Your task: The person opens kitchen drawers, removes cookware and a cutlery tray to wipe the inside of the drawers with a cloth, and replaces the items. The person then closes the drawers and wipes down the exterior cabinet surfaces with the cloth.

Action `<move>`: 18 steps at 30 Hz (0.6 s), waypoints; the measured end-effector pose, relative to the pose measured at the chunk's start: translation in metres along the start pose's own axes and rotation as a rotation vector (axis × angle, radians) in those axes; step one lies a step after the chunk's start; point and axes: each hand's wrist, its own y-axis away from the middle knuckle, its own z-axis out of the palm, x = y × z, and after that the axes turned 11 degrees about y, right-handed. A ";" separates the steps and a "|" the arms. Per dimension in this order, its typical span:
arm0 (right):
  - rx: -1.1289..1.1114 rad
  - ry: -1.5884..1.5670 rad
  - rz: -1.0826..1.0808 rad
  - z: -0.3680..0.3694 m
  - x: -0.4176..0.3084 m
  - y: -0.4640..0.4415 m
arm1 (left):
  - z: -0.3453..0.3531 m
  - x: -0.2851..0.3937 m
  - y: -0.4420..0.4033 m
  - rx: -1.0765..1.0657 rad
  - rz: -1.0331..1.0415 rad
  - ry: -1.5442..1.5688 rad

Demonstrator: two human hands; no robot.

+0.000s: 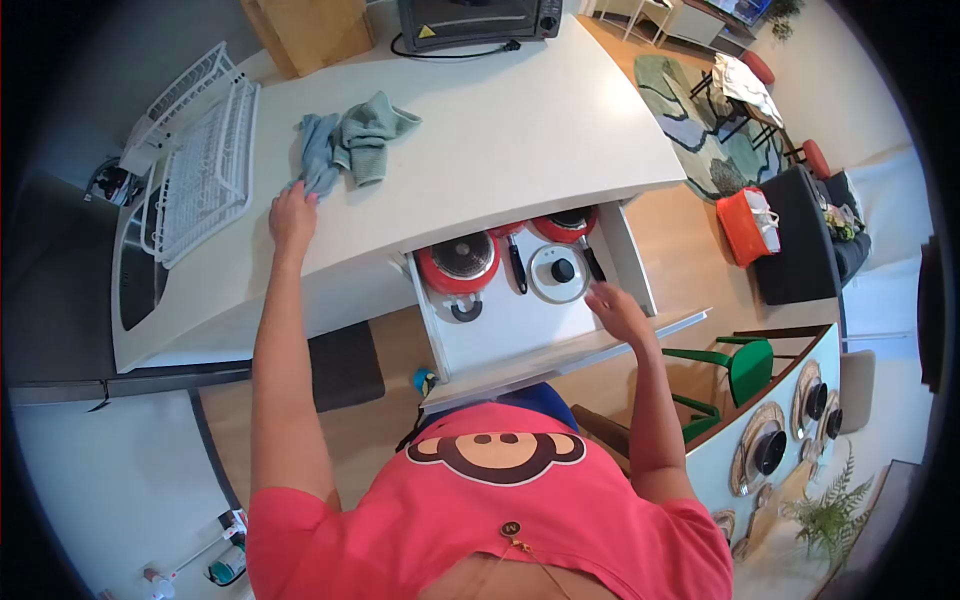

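My left hand (pixel 293 216) is on the white counter (pixel 480 130), its fingers closed on the lower end of a blue-grey cloth (pixel 319 150). A green-grey cloth (pixel 370 135) lies crumpled against it on the right. Over the open drawer (pixel 480 345), near its front right part, is my right hand (pixel 617 310), fingers apart, with nothing visible in it. Just left of that hand a glass lid with a black knob (pixel 560 271) lies in the drawer. Red pans, one an upturned red pot (pixel 460 262), sit behind and left of the lid, with black handles showing.
A white dish rack (pixel 205 165) stands at the counter's left, beside the sink (pixel 140 270). At the back are a wooden block (pixel 310 35) and a black oven (pixel 480 22) with its cord. Green chairs (pixel 750 372) and a set table (pixel 800 350) are at the right.
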 end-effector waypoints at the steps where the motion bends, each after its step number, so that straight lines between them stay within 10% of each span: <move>1: -0.010 -0.035 0.067 0.002 0.009 0.009 | -0.009 -0.016 -0.003 0.100 -0.073 0.073; 3: -0.029 -0.112 0.212 0.006 0.021 0.019 | -0.030 -0.035 -0.005 0.294 -0.206 0.221; 6: 0.074 -0.619 0.223 -0.001 -0.018 0.020 | -0.094 0.019 0.016 0.484 0.143 0.423; 10: -0.414 -1.222 -0.027 -0.003 -0.125 0.007 | -0.077 0.131 0.079 -0.121 0.305 1.138; 12: -0.778 -1.687 -0.046 0.020 -0.149 -0.002 | -0.078 0.191 0.122 -0.826 0.109 1.373; 14: -0.578 -1.991 0.152 0.022 -0.145 0.004 | -0.054 0.216 0.147 -0.688 0.757 1.033; 17: -0.345 -1.833 0.256 0.032 -0.073 -0.001 | -0.020 0.215 0.165 -0.629 0.426 1.321; 18: -0.283 -1.778 0.286 0.031 -0.058 -0.003 | 0.013 0.203 0.168 -0.793 -0.040 1.535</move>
